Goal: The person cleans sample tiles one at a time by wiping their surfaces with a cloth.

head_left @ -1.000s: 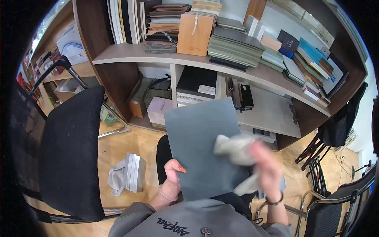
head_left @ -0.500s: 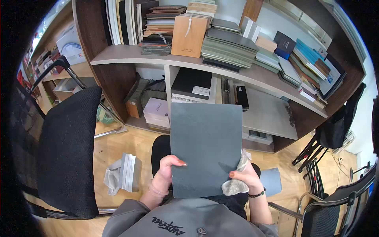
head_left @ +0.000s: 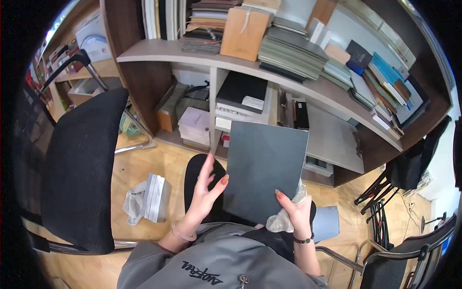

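While the right hand [head_left: 299,211] has the dark grey panel [head_left: 266,168] pinched at its lower right edge, the left hand [head_left: 201,196] is open, thumb and fingers spread, just beside the left edge. Thumb tip is right at that edge; can't tell from here if it touches. Right thumb sits on the front face, the other right fingers are out of sight. Pale cloth [head_left: 280,222] is bunched in that same grip, below the thumb and up along the edge.

Panel is in front of the grey top [head_left: 216,257], long axis running away from it toward the shelf unit [head_left: 163,52], far end leaning a bit right. So it lies right of the left fingers; right hand is nearer. Silvery-grey stack [head_left: 156,198] on the floor [head_left: 139,164], left side, well apart.
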`<action>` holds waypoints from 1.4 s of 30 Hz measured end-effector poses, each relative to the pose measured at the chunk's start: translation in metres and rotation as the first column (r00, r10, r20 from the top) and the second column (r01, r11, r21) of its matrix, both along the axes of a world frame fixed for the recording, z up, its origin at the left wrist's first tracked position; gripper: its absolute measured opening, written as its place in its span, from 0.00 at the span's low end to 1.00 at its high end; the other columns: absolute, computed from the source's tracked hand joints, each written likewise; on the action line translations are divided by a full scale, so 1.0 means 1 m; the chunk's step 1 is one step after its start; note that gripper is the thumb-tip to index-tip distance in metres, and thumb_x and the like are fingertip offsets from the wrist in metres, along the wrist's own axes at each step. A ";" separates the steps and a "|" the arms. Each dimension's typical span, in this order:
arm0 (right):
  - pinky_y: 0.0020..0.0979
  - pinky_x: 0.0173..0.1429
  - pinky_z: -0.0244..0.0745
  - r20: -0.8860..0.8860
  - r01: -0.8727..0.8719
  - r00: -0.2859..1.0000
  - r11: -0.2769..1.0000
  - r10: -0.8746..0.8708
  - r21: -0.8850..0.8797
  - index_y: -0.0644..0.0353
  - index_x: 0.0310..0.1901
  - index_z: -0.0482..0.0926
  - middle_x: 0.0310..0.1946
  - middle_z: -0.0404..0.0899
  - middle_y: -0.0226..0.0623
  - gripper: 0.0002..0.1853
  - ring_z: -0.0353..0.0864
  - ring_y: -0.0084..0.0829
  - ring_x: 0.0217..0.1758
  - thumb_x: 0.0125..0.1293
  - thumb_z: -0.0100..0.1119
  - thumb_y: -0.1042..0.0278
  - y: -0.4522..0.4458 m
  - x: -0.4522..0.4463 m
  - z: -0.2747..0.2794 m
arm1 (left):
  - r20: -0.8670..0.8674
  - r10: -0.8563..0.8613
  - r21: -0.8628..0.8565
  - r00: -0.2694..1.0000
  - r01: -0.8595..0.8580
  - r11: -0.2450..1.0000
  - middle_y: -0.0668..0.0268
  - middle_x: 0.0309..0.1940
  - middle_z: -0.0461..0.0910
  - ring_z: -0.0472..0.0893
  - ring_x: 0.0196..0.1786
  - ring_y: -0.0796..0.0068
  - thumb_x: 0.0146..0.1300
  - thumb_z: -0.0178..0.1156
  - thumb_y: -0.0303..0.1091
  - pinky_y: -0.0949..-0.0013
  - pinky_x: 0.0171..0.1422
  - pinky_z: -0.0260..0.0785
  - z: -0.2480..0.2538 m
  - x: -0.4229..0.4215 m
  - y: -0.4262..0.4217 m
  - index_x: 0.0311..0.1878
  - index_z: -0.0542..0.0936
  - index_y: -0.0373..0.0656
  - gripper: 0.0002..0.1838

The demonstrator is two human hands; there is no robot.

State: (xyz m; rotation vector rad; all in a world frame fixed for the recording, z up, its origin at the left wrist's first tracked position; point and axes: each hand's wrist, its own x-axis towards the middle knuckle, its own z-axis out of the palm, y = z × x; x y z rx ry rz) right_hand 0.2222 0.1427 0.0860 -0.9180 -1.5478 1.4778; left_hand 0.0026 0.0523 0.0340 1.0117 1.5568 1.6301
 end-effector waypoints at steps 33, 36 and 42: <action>0.36 0.63 0.70 0.669 -0.750 0.650 0.446 0.362 0.488 0.60 0.55 0.78 0.57 0.75 0.45 0.24 0.75 0.38 0.61 0.54 0.52 0.85 0.015 -0.075 -0.137 | 0.984 -0.015 0.044 0.180 -0.157 0.987 0.52 0.51 0.77 0.77 0.54 0.53 0.54 0.57 0.35 0.53 0.63 0.66 -0.170 -0.050 -0.082 0.59 0.70 0.32 0.29; 0.35 0.65 0.68 0.203 -0.183 0.969 0.961 0.141 0.205 0.60 0.65 0.68 0.60 0.73 0.42 0.29 0.73 0.34 0.61 0.58 0.52 0.82 0.030 -0.080 -0.139 | 0.986 0.012 0.013 0.168 -0.149 0.989 0.52 0.52 0.77 0.77 0.54 0.53 0.54 0.57 0.35 0.53 0.63 0.66 -0.184 -0.050 -0.084 0.60 0.69 0.32 0.29; 0.41 0.73 0.53 0.400 -0.222 0.916 0.864 0.027 0.451 0.60 0.68 0.63 0.69 0.59 0.50 0.31 0.59 0.46 0.72 0.61 0.52 0.76 0.043 -0.152 -0.177 | 0.967 0.132 -0.089 0.219 -0.195 0.977 0.53 0.55 0.75 0.75 0.57 0.52 0.55 0.59 0.38 0.51 0.65 0.64 -0.182 -0.048 -0.084 0.63 0.67 0.36 0.32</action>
